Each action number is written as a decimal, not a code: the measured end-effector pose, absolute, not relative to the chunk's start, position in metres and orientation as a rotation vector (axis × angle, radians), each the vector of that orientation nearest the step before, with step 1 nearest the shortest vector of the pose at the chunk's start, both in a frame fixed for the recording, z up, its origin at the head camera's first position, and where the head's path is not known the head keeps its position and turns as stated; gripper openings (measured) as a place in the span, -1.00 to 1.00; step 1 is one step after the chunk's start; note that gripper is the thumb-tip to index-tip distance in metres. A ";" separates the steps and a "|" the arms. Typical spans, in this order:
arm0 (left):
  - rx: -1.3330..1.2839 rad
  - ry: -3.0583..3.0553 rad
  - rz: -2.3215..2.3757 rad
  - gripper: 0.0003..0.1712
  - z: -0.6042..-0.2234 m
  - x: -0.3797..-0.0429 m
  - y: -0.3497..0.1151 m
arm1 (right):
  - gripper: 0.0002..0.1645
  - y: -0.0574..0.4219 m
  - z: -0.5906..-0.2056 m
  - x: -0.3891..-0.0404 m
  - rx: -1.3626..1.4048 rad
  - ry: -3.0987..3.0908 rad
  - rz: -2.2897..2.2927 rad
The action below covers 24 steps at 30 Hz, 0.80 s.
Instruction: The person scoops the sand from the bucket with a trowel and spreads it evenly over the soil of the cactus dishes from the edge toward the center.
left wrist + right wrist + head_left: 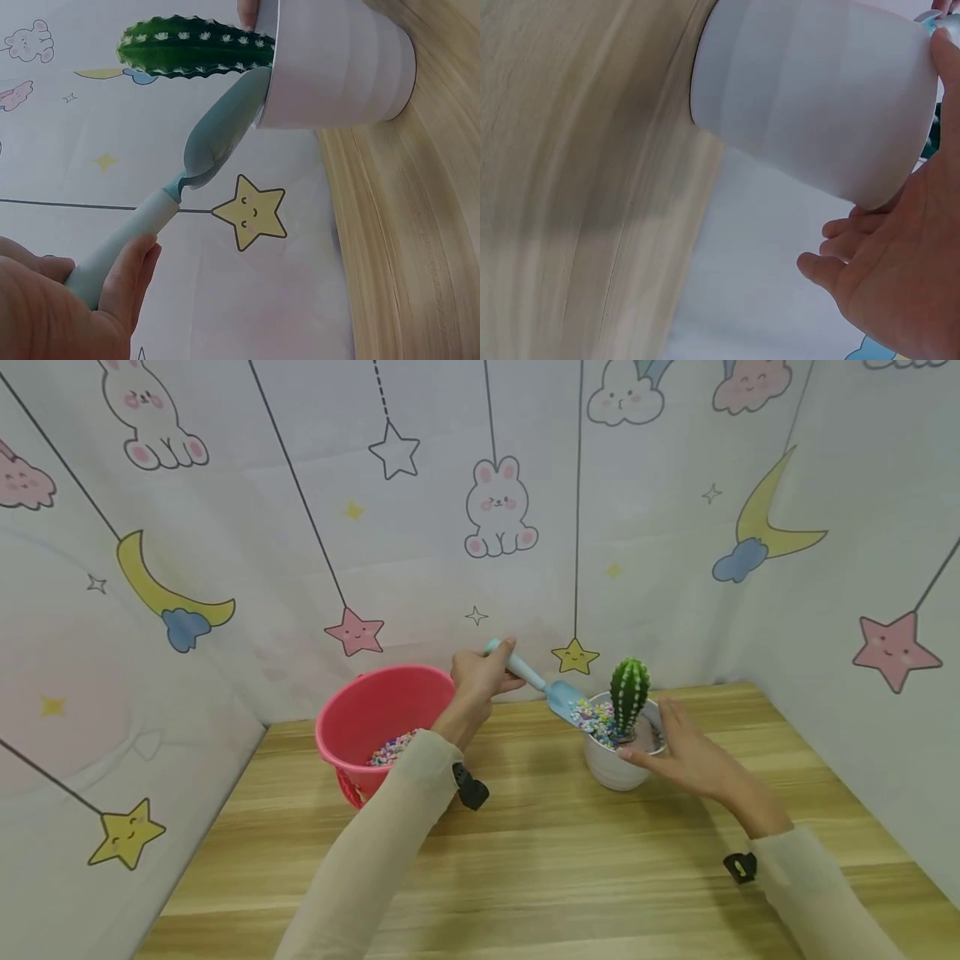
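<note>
My left hand (476, 681) grips the handle of a light blue toy trowel (562, 697), whose blade tilts down over the rim of a white pot (618, 772). Small multicoloured beads (592, 718) lie at the blade's tip and inside the pot's left part. A green cactus (628, 693) with white tufts stands upright in the pot. My right hand (693, 756) holds the pot from the right, thumb along the near rim and fingers round the far side. In the right wrist view the thumb overlaps the pot's rim, and the pot's base sits on the wooden table (577, 187).
To the left, behind my left forearm, a pink-red bucket (341, 727) contains more coloured beads (390, 748). A white cloth backdrop (420, 560) printed with rabbits, stars and moons rises behind the table and at both sides.
</note>
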<state>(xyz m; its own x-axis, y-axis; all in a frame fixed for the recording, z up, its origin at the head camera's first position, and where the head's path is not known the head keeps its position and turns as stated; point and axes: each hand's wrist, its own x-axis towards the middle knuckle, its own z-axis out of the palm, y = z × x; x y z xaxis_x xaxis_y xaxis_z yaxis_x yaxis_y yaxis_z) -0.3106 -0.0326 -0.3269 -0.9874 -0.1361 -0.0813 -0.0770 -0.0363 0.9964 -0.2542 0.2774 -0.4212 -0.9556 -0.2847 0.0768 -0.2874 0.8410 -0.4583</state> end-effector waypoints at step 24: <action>0.086 -2.152 -2.082 -0.55 -0.321 -0.308 -0.030 | 0.42 0.276 -0.421 -0.256 0.502 -2.998 0.830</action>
<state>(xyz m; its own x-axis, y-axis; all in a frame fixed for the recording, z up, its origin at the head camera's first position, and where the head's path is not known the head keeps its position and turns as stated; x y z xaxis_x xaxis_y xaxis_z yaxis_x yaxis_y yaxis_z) -0.3078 -0.0302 -0.3209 -0.9877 -0.1421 0.0646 0.0599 0.0375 0.9975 -0.2560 0.2758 -0.4208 -0.9493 -0.3054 0.0749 -0.3004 0.8105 -0.5028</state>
